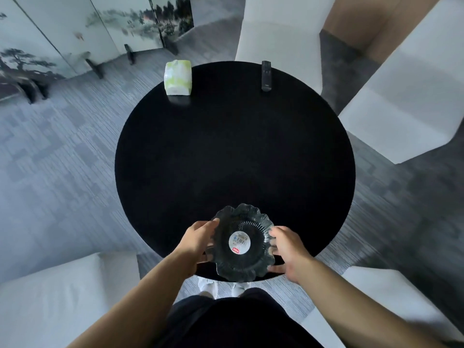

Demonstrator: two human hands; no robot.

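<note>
A clear glass plate (241, 262) with a scalloped rim and a round white sticker in its middle is at the near edge of the round black table (233, 151). My left hand (198, 242) grips its left rim, fingers curled over the edge. My right hand (288, 249) grips the right rim, thumb along the near side. I cannot tell whether the plate rests on the table or is held just above it.
A green and white tissue pack (177, 77) sits at the table's far left edge, a black remote (266, 75) at the far right. White seats (411, 96) ring the table. A painted folding screen (75, 36) stands at the back left.
</note>
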